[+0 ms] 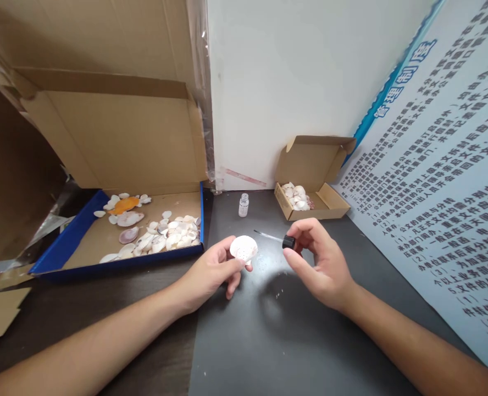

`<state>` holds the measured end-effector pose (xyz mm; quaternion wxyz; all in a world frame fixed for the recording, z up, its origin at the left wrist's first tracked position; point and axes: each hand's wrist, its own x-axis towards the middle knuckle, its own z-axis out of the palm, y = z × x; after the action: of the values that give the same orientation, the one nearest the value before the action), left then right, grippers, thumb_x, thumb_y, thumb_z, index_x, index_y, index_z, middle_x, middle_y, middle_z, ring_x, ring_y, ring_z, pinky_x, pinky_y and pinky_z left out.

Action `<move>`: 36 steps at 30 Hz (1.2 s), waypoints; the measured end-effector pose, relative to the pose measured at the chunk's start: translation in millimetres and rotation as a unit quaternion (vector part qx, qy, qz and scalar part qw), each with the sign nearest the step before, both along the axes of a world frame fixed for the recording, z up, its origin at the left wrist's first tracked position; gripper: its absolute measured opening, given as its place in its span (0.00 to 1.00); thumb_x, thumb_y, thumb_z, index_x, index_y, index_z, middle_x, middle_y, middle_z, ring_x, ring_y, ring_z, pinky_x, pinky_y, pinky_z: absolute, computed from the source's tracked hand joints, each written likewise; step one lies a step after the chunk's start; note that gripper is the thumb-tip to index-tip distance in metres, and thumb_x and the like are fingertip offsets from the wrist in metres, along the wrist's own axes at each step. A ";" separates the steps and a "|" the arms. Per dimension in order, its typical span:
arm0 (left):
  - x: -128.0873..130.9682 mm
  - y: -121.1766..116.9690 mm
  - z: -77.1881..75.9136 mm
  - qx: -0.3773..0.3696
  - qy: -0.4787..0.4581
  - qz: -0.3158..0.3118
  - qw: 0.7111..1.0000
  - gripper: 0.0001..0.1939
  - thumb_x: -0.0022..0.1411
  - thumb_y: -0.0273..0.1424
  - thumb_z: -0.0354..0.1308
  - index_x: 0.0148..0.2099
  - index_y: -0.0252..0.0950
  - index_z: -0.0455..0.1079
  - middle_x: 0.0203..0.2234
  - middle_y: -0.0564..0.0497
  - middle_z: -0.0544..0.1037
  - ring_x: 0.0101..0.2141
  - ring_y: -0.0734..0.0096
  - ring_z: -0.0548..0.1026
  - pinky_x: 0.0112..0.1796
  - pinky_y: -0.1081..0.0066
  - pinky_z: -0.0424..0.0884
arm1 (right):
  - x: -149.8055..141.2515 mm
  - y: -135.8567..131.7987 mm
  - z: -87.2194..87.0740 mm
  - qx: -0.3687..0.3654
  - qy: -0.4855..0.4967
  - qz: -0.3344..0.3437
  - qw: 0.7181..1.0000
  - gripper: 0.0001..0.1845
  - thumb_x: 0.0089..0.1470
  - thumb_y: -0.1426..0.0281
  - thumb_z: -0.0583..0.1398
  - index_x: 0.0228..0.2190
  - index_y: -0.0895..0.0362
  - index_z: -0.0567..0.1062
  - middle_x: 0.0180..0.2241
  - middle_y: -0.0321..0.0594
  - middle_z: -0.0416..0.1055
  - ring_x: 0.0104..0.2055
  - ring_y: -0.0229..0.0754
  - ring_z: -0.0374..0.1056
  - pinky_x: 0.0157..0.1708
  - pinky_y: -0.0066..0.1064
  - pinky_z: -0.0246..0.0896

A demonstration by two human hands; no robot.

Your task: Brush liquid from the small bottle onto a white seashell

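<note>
Holding a speckled white shell (243, 248) pinched in the left hand (213, 272) above the dark bench (277, 330), just in front of the small open vial (243, 204). Pinching a black-capped dropper (273, 238) in the right hand (320, 261), tip pointing toward the shell, apparently dosing it; likely needing a steady tip. Showing Chinese print on the poster (442, 181) right of the vial, too blurred for reading; no brand showing.

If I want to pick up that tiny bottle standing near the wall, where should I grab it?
Probably around its clear sides, below the neck. The little bottle stands upright and open on the dark table, so pinching the body from two opposite sides should keep it from tipping. Come from the front, over the bare table: the wall is close behind, and the small shell box sits to its right.
</note>
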<state>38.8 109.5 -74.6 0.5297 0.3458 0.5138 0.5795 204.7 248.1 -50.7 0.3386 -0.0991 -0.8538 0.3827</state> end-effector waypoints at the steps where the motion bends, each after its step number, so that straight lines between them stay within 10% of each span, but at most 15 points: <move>1: -0.2 0.1 -0.1 0.001 -0.004 0.003 1.000 0.12 0.58 0.33 0.59 0.41 0.35 0.62 0.32 0.54 0.73 0.15 0.86 0.64 0.17 0.78 0.61 | -0.3 0.0 0.3 0.000 -0.003 0.011 1.000 0.09 0.55 0.74 0.57 0.38 0.53 0.63 0.24 0.30 0.62 0.24 0.35 0.61 0.25 0.28 0.60; 36: -0.8 0.0 -1.7 0.000 0.007 0.003 1.000 0.11 0.58 0.32 0.57 0.42 0.35 0.62 0.31 0.54 0.73 0.15 0.86 0.63 0.17 0.78 0.59 | -0.1 -5.1 -3.3 0.044 -0.001 0.022 0.999 0.12 0.52 0.76 0.59 0.38 0.53 0.64 0.27 0.30 0.62 0.23 0.32 0.59 0.23 0.26 0.60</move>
<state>38.0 109.6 -76.3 0.5246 0.3479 0.5186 0.5786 204.6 243.0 -54.0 0.3332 -0.0661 -0.8721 0.3522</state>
